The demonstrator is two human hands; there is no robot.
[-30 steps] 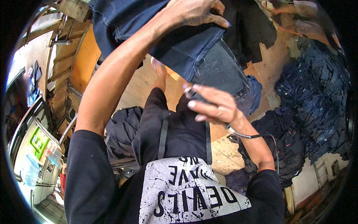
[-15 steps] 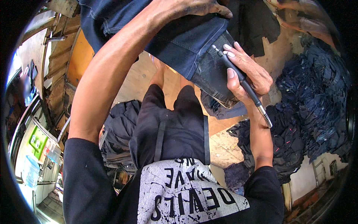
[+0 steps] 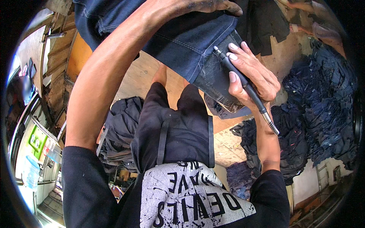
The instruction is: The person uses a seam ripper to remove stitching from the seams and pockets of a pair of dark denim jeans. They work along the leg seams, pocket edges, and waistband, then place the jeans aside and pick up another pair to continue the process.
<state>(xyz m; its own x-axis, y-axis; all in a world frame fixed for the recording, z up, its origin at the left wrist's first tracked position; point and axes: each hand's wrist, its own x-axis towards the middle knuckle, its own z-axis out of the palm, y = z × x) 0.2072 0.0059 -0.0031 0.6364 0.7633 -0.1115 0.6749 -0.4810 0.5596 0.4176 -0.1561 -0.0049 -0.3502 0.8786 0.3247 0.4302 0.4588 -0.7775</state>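
Dark blue jeans (image 3: 175, 49) with pale stitching lie across the top of the view. A dark flat board (image 3: 220, 78) sticks out from their open end, where loose pale threads hang. My left hand (image 3: 213, 5) rests on the jeans at the upper edge, thumb stretched out; its other fingers are partly cut off by the frame. My right hand (image 3: 256, 72) is closed around a black pen-shaped rotary tool handpiece (image 3: 243, 79). The handpiece has a metal tip close to the hem and a metal spring at its back end. Whether the tip touches the cloth, I cannot tell.
Heaps of dark denim (image 3: 323, 102) lie on the right. A pile of dark folded garments (image 3: 123, 121) sits left of my legs. Another person's limbs (image 3: 323, 34) show at the upper right. A clear blue water bottle (image 3: 31, 173) stands at the far left.
My right hand and the handpiece have shifted slightly, its back end a little lower. The left side of the jeans has moved slightly left. Both hands keep their places on the same things.
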